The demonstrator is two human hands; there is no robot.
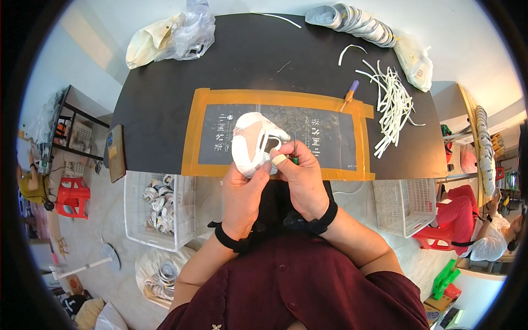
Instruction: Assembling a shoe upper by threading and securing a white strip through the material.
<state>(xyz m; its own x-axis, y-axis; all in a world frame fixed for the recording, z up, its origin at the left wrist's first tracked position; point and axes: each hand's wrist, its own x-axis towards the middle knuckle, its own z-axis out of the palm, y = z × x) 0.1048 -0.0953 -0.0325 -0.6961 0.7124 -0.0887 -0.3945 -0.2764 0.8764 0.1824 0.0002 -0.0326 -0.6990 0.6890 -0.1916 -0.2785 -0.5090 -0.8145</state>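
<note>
Above the taped mat, a small white and pale pink shoe upper (250,144) is held up with its opening turned to the right. My left hand (246,190) is closed round its lower edge, the thumb lying along the near side. Fingers of my right hand (301,179) pinch the upper's right edge near the opening, and a pale bandage wraps one of its fingertips. A green-handled tool (295,160) with a thin dark shaft shows at the right hand; most of its handle is hidden by the fingers.
On the black table (159,93), white strips (391,110) lie in a heap at the right, near a purple-handled awl (350,94). A phone (116,153) rests at the left edge. Stacked uppers (357,25) line the back. Plastic crates (159,212) stand below; a seated person (484,239) is at right.
</note>
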